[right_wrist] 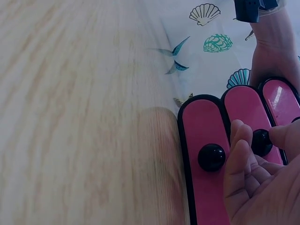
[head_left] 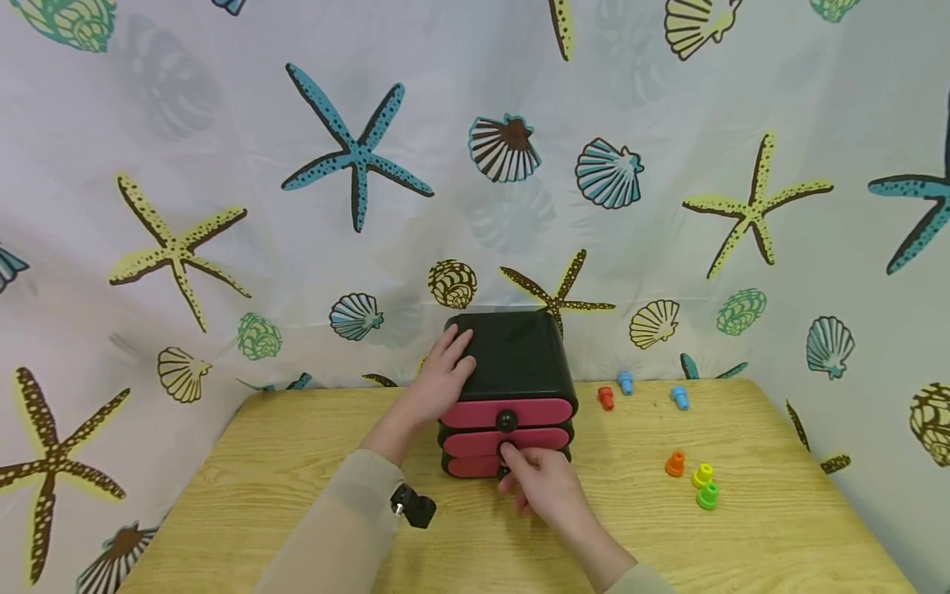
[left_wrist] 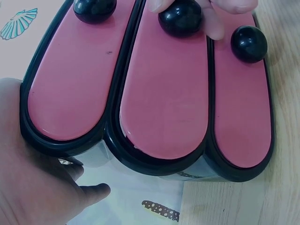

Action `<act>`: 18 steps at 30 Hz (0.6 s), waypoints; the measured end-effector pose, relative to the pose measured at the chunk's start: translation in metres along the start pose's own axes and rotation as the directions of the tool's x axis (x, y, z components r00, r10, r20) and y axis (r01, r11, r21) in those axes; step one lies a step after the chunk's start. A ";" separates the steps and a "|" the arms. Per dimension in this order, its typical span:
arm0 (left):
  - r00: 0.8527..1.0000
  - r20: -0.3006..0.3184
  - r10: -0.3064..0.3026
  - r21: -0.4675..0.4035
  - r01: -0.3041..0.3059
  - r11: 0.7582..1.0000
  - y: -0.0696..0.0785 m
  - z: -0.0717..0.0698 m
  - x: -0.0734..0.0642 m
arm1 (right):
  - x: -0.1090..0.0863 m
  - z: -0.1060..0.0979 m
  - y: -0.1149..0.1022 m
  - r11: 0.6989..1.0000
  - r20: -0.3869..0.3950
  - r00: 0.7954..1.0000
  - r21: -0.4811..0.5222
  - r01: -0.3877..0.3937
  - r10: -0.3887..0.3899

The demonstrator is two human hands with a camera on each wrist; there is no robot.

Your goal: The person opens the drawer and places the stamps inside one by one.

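Observation:
A small black cabinet (head_left: 512, 355) with three pink drawers stands at the back middle of the table. My left hand (head_left: 440, 378) rests on its upper left edge, fingers extended over the top. In the left wrist view, that thumb lies along the cabinet's side. My right hand (head_left: 547, 487) is at the front and pinches the round black knob (left_wrist: 180, 18) of the middle drawer (left_wrist: 164, 93) between thumb and fingers. The top drawer (left_wrist: 79, 75) and the bottom drawer (left_wrist: 243, 103) look closed, their knobs free of the hand.
Right of the cabinet lie small plastic pieces: red (head_left: 606, 398), two blue, orange (head_left: 674, 464), yellow (head_left: 703, 475) and green (head_left: 708, 496). The wooden table (head_left: 312, 462) meets a sea-patterned cloth (head_left: 416, 247) behind. A black camera mount (head_left: 413, 506) sits on the left wrist.

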State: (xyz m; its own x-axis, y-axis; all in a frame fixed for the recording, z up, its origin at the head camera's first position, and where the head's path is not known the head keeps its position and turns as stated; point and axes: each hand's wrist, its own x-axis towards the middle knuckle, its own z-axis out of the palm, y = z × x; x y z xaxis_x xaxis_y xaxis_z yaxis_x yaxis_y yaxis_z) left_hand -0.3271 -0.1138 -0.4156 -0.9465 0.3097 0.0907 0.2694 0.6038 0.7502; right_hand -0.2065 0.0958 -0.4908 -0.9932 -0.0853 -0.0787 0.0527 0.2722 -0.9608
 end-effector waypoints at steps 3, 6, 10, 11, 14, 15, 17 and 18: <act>1.000 0.000 0.001 0.002 -0.001 1.000 -0.001 0.000 0.001 | 0.000 0.000 0.000 1.000 0.001 1.000 0.010 -0.006 0.006; 1.000 0.000 0.002 0.004 -0.002 1.000 -0.003 0.000 0.003 | 0.000 0.000 -0.001 1.000 0.002 1.000 0.014 -0.011 0.011; 1.000 -0.005 0.012 0.001 -0.012 1.000 -0.003 0.000 0.003 | -0.001 0.000 -0.001 1.000 0.004 1.000 0.007 -0.011 0.011; 1.000 -0.008 0.017 0.001 -0.017 1.000 -0.003 0.000 0.003 | -0.001 0.000 -0.002 1.000 0.005 1.000 0.005 -0.011 0.011; 1.000 -0.013 0.026 -0.006 -0.026 1.000 -0.001 0.000 0.002 | -0.002 0.000 -0.001 1.000 0.006 1.000 0.005 -0.008 0.008; 1.000 -0.013 0.027 -0.007 -0.027 1.000 0.000 0.000 0.001 | -0.003 0.000 -0.001 1.000 0.007 1.000 0.005 -0.008 0.007; 1.000 -0.011 0.027 -0.005 -0.027 1.000 0.000 0.000 0.000 | -0.003 0.000 -0.001 1.000 0.009 1.000 0.007 -0.008 0.008; 1.000 -0.010 0.027 -0.004 -0.027 1.000 0.001 0.000 0.000 | -0.004 0.000 0.000 1.000 0.009 1.000 0.005 -0.007 0.007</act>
State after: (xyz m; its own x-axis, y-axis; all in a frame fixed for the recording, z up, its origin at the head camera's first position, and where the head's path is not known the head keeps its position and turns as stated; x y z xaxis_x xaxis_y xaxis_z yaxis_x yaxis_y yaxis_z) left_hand -0.3266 -0.1135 -0.4146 -0.9405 0.3186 0.1178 0.2945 0.5920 0.7502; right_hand -0.2029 0.0962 -0.4905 -0.9919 -0.0921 -0.0879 0.0604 0.2676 -0.9616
